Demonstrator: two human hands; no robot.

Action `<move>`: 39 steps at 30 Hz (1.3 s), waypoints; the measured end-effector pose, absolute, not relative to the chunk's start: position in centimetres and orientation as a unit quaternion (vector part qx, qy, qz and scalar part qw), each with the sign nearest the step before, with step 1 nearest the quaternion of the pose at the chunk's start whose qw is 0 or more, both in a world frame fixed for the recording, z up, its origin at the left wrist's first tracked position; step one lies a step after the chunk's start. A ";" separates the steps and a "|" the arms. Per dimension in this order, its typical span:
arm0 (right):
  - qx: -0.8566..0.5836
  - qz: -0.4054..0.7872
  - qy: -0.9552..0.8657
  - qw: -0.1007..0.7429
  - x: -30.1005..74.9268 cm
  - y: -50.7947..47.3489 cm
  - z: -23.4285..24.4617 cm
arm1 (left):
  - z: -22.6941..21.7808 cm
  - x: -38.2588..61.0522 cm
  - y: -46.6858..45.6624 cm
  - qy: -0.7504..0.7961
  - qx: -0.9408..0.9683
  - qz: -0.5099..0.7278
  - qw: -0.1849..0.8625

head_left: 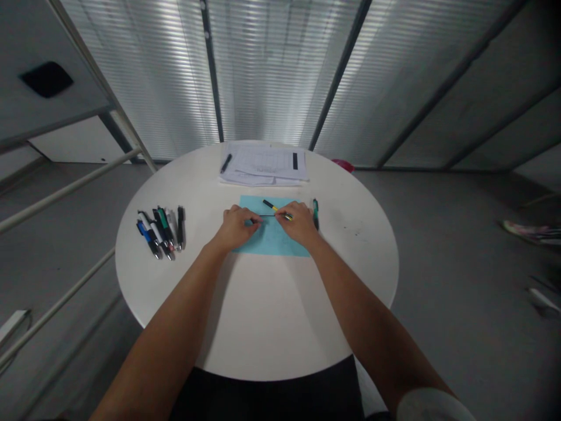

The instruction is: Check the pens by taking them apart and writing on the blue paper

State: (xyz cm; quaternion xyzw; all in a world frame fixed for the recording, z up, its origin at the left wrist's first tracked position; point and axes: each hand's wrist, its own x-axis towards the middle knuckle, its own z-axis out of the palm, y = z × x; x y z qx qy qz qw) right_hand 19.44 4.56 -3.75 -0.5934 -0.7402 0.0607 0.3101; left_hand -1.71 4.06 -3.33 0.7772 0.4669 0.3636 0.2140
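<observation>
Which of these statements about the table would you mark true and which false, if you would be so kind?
The left hand and right hand are over a blue sheet: true.
A thin black rod runs between the two hands: true.
The yellow pen reaches the left hand: false, its end is at the right hand.
The bunch of pens lies right of the blue sheet: false, it lies left; a green-topped pen lies right.
Papers lie near the far edge of the table: true.
</observation>
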 end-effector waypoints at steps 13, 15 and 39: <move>-0.610 0.057 -0.747 0.258 19.4 4.5 -4.0 | -4.3 -1.9 4.5 0.496 0.797 0.303 0.164; -0.617 0.060 -0.744 0.249 19.3 4.3 -3.7 | -4.1 -1.9 4.4 0.496 0.805 0.289 0.152; -0.502 0.168 -0.673 0.517 20.4 5.4 -4.7 | -3.9 -3.6 6.6 0.410 0.289 0.753 0.426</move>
